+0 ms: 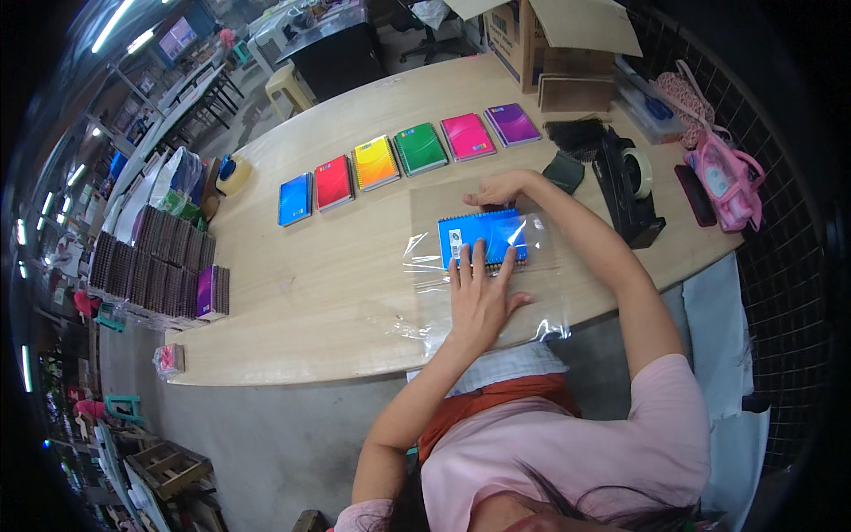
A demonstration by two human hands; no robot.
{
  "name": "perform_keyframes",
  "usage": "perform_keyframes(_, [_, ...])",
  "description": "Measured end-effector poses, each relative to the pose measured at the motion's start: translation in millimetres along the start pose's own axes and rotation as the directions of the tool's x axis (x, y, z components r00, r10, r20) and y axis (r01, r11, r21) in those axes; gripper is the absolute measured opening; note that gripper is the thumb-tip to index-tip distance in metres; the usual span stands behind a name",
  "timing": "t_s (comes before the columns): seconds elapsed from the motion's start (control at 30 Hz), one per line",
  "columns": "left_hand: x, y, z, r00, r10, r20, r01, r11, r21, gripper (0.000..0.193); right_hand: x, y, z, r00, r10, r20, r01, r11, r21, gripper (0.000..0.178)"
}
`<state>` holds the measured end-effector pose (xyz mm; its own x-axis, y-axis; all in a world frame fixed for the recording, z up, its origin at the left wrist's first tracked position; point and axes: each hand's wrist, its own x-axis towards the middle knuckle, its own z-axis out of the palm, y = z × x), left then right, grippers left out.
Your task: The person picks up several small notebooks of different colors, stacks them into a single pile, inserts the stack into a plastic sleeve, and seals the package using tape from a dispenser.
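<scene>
A blue spiral notebook (456,229) with a white label lies within a clear plastic sheet or bag (425,306) at the table's near edge. Other notebooks may be under it; I cannot tell. My left hand (481,300) is open, its spread fingertips pressing on the notebook's near part. Just beyond the notebook, my right hand (499,189) has its fingers curled together at the far edge of the plastic. Part of that grip is hidden. Further off, a row of notebooks runs across the table: blue (294,199), red (334,183), yellow (377,162), green (420,148), pink (466,136) and purple (512,124).
Stacked spiral notebooks (155,266) stand at the left edge, near a small pink pack (168,359). To the right are a black tape dispenser (620,191), a dark red case (698,195), a pink pouch (729,177) and a plastic box (651,111). An open cardboard box (519,49) sits behind.
</scene>
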<state>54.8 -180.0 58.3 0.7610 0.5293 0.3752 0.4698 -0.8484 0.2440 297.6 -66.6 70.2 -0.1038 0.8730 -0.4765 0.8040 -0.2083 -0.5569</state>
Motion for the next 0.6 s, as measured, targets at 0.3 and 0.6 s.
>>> perform_keyframes(0.3, [-2, -2, -5, 0.998, 0.056, 0.039, -0.055, 0.998, -0.023, 0.081, 20, 57, 36, 0.589, -0.279, -0.758, 0.155, 0.96, -0.233, 0.015])
perform_keyframes(0.6, [-7, -7, -3, 0.998, 0.058, 0.017, -0.057, 0.998, -0.035, 0.088, 7, 32, 29, 0.491, -0.306, -0.816, 0.165, 0.952, -0.258, 0.008])
